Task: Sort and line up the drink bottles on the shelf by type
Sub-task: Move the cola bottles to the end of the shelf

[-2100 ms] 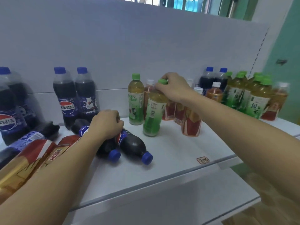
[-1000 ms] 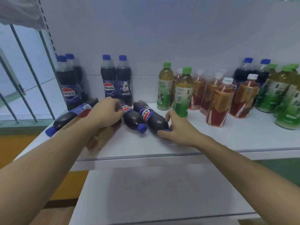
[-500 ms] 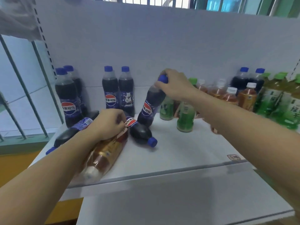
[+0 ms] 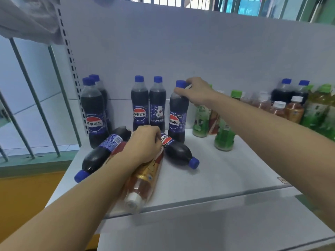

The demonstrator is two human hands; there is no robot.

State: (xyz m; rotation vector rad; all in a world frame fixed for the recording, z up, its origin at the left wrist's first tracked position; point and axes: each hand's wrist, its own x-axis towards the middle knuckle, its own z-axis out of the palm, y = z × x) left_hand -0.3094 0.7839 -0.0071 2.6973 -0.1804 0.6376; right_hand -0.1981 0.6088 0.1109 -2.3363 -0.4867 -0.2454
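On the white shelf (image 4: 226,171), smooth and flat with a pale plain back panel, plastic drink bottles stand and lie in mixed order. Cola bottles are dark and waisted, with blue screw caps and glossy blue wrap labels; two upright colas (image 4: 148,104) stand side by side at the back, and another pair (image 4: 93,109) stands at the far left beside a perforated upright. Tea bottles are translucent: green-capped ones (image 4: 224,129) with green labels to the right, and amber ones with white caps (image 4: 293,109) behind the right forearm.

The right hand (image 4: 196,91) is closed loosely around the neck and blue cap of an upright cola bottle (image 4: 177,113), fingers curled over the shoulder. Half a second ago that bottle leaned in mid-air toward the two colas; now it stands straight on the shelf, just to the right of them, in line. The left hand (image 4: 145,144) has stayed put, clenched on top of a lying amber tea bottle (image 4: 143,178), whose white cap points at the shelf's front edge.

Two colas lie flat: one lying cola (image 4: 179,153) just right of the left hand, cap toward the front, and another (image 4: 101,153) just left of that forearm, cap toward the left front corner.
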